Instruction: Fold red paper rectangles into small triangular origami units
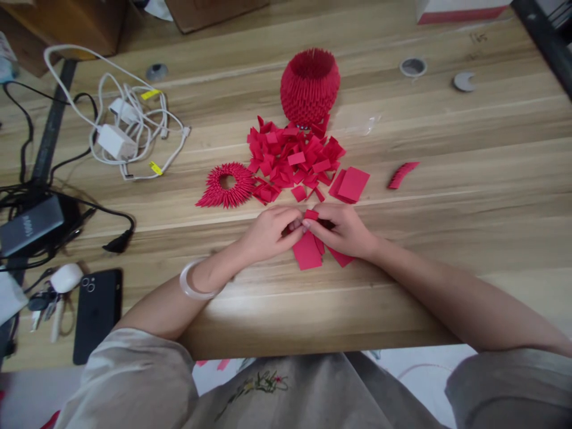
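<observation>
Both hands meet over the table's near middle, fingers pinched around a small red paper piece (311,214). My left hand (274,231) is closed, its thumb and fingertips at the piece's left side. My right hand (342,229) is closed on it too, thumb along its lower edge. Beneath them lie flat red paper sheets (308,253), partly covered by the right hand. Just beyond is a heap of folded red paper pieces (295,158), with a stack of red paper (351,185) at its right. A spiky red paper ring (227,186) lies left of the heap.
A round red vase of folded paper (309,89) stands behind the heap. A short curved red strip (402,174) lies to the right. White cables with chargers (118,140), a black phone (98,316) and a power adapter (33,225) occupy the left side.
</observation>
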{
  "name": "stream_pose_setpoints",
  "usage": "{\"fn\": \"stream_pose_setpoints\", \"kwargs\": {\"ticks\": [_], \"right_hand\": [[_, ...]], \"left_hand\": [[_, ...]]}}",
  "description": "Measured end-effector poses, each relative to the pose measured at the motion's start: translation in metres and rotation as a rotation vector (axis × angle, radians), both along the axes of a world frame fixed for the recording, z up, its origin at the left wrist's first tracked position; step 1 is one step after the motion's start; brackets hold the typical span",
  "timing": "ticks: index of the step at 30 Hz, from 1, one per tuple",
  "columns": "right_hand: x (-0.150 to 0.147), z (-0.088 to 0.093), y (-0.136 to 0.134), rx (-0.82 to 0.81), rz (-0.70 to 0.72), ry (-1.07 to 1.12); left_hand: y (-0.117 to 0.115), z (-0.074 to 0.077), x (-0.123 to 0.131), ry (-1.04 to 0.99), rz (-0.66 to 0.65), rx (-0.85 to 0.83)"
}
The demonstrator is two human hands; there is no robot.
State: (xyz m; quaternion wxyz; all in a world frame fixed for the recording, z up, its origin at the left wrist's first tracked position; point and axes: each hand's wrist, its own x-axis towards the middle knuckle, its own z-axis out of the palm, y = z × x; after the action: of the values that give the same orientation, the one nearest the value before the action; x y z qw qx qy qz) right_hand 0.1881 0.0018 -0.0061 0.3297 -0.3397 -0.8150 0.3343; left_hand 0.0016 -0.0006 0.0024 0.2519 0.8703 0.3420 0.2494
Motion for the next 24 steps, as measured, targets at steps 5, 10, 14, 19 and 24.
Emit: {"fn": "stream_pose_setpoints", "kwargs": {"ticks": [5,10,14,19,24], "right_hand": [[0.0,0.0006,0.0002,0.006,0.007,0.012],[0.0001,-0.0003,-0.0002,0.005,0.003,0.017],[-0.0002,-0.0003,-0.0004,-0.001,-0.004,0.015],[-0.0004,0.0,-0.0003,0.006,-0.007,0.015],[-0.0006,0.0008,-0.0003,0.003,0.003,0.026]], "left_hand": [[-0.0001,0.0003,-0.0001,-0.008,0.002,-0.007],[-0.0002,0.0001,-0.0001,0.002,0.005,-0.008],[-0.0002,0.0001,-0.0003,0.004,0.005,-0.011],[-0.0004,0.0012,-0.0001,0.007,0.007,-0.007],[-0.0002,0.0015,0.0001,0.004,0.006,-0.005]]}}
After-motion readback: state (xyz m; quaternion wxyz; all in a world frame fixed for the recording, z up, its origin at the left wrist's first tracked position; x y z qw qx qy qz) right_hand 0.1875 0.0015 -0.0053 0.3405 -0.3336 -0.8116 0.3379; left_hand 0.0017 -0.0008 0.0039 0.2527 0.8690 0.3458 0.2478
